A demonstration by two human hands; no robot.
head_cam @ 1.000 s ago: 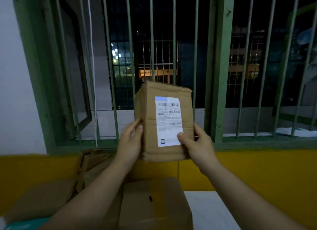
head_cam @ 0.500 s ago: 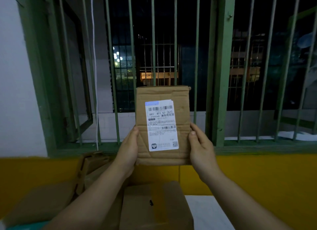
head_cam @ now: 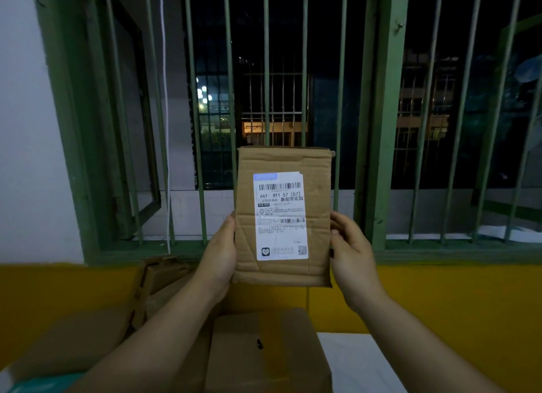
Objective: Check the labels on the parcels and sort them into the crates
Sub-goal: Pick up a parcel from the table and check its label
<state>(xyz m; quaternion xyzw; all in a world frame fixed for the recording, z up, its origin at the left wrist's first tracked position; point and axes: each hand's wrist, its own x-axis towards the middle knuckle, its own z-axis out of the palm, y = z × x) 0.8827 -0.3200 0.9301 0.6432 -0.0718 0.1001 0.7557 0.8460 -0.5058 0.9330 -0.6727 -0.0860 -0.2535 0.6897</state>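
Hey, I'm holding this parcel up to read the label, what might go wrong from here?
1. The light is dim, so the small print on the label may be misread and the parcel sorted wrongly.
2. The left hand and right hand hold only its side edges; it might slip onto the boxes below.
3. No crate is in view, so the drop needs a look away first.

Single head cam, faces forward, slightly down toward barred window [head_cam: 293, 84]; close, above boxes [head_cam: 264, 351] below the window sill.
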